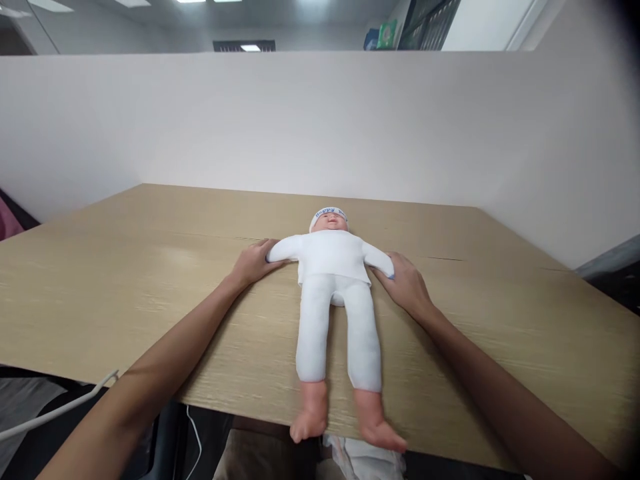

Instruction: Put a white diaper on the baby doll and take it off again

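Note:
A baby doll in a white long-sleeved top and white trousers lies on its back on the wooden table, head away from me. Its cap is white with blue lettering, and its bare feet reach over the near table edge. Both sleeves are spread out to the sides. My left hand is closed around the end of the sleeve on the left, and my right hand grips the sleeve end on the right. The doll's own hands are hidden inside the sleeves or my fingers.
The wooden table backs onto a white partition. A white cable crosses the lower left beside my forearm. White crumpled material lies below the near edge, by my lap. A dark chair-like shape stands at the right.

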`<state>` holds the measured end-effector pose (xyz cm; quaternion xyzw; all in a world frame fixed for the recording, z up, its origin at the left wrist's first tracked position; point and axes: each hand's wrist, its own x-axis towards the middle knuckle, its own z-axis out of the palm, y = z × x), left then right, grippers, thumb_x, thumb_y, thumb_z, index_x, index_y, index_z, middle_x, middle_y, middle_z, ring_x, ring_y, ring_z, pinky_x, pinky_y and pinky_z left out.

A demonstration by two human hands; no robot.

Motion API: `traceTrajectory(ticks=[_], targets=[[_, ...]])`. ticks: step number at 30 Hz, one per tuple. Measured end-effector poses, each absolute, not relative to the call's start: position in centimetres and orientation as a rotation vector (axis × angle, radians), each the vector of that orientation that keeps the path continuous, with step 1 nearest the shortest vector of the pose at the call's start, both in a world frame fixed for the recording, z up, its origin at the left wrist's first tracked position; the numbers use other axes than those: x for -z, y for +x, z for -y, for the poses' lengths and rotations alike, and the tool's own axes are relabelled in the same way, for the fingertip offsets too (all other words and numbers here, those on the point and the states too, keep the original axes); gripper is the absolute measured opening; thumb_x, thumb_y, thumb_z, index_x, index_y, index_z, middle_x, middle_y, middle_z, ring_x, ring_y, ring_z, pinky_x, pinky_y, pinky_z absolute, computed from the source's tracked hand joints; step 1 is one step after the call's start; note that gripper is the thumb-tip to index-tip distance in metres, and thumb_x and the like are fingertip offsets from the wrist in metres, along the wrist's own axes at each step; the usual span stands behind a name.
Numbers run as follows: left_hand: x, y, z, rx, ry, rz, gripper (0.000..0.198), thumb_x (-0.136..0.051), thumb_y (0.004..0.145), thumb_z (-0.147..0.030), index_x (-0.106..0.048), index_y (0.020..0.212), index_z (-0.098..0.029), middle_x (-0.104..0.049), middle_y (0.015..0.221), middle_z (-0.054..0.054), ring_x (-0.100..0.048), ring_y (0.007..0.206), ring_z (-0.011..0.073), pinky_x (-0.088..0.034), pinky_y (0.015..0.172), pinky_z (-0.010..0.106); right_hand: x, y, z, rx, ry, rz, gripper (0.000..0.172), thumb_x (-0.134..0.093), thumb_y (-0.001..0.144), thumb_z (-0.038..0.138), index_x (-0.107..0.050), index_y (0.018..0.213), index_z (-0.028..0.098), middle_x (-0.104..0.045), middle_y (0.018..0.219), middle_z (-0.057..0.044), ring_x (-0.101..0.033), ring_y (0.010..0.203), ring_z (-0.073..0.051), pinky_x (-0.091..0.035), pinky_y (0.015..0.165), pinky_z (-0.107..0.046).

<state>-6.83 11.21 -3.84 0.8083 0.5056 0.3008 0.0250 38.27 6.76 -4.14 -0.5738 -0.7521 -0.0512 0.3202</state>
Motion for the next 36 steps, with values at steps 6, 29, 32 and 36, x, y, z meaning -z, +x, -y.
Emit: traceTrajectory(ticks=[6,29,32,36], targets=[[4.4,-6.5,-15.9,-1.019,2.515,-1.733,0.069,-0.073,0.098,-0.080,-0.073,0.141,-0.026,-0.081,0.136,0.013,-0.077,0.116,0.0377,-0.051,0.104,0.049,4.3,38.4,-11.6,0.148,-1.494,1.985,0.049,-0.056,0.111,0.065,-0.070,0.130,0.022,-0.078,0.123,-0.019,-0.072,0.112,-0.042,-0.060,0.093,-0.054],[5.3,-9.8,-21.7,-0.989,2.404,-1.415,0.074,-0.072,0.100,-0.069,-0.060,0.162,-0.030,-0.069,0.159,0.011,-0.058,0.145,0.0382,-0.041,0.127,0.055,5.0,44.2,-18.5,-0.009,-1.416,2.155,0.079,-0.058,0.101,0.088,-0.068,0.146,0.024,-0.076,0.131,-0.018,-0.068,0.117,-0.043,-0.052,0.106,-0.059],[5.2,-9.7,-21.6,-0.960,2.376,-1.407,0.069,-0.071,0.100,-0.066,-0.062,0.159,-0.032,-0.068,0.161,0.009,-0.057,0.147,0.0384,-0.039,0.128,0.056,5.4,44.3,-19.1,-0.004,-1.471,2.118,0.075,-0.059,0.100,0.087,-0.072,0.138,0.024,-0.077,0.123,-0.017,-0.067,0.114,-0.044,-0.052,0.105,-0.060],[5.1,-9.3,-21.3,-0.948,2.366,-1.443,0.068,-0.071,0.099,-0.062,-0.061,0.159,-0.031,-0.069,0.160,0.009,-0.058,0.145,0.0383,-0.039,0.128,0.058,5.6,44.4,-19.3,0.022,-1.480,2.098,0.070,-0.061,0.100,0.083,-0.073,0.134,0.022,-0.078,0.123,-0.019,-0.067,0.116,-0.045,-0.052,0.106,-0.061]])
